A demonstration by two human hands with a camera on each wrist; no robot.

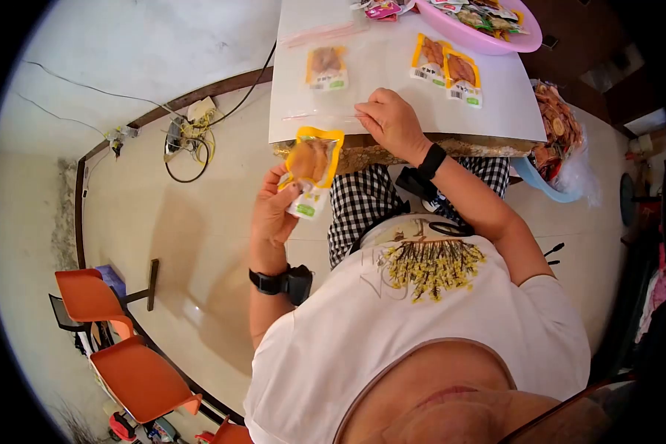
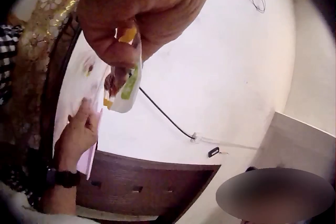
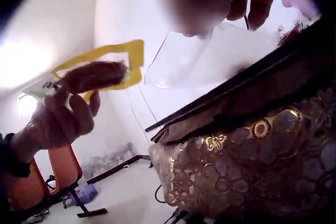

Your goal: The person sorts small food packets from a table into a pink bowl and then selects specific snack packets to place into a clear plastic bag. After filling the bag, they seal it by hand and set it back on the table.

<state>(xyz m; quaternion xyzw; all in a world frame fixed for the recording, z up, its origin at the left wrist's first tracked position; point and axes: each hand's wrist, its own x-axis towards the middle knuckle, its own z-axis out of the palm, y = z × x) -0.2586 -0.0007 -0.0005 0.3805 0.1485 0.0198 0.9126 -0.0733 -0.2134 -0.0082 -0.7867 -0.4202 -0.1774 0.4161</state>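
My left hand (image 1: 274, 211) grips a flat food packet (image 1: 312, 166) by its lower end, in front of the table's near edge. The packet has a yellow border, a clear window with brown food inside and a white, green-marked end. Over the table edge my right hand (image 1: 394, 126) pinches the edge of a clear plastic zip bag (image 1: 296, 100) between thumb and finger. Inside that bag a similar packet (image 1: 325, 63) lies flat. The right wrist view shows the bag (image 3: 184, 61) stretching away below the right hand, with the held packet (image 3: 97, 77) to its left.
Two more yellow-bordered packets (image 1: 462, 70) overlap on the white table (image 1: 392, 66). A pink basin (image 1: 529, 33) of assorted packets stands at the far right, with a pink packet (image 1: 382, 9) beside it. Orange chairs (image 1: 144, 377) and a wall cable (image 1: 189, 179) are off to the left.
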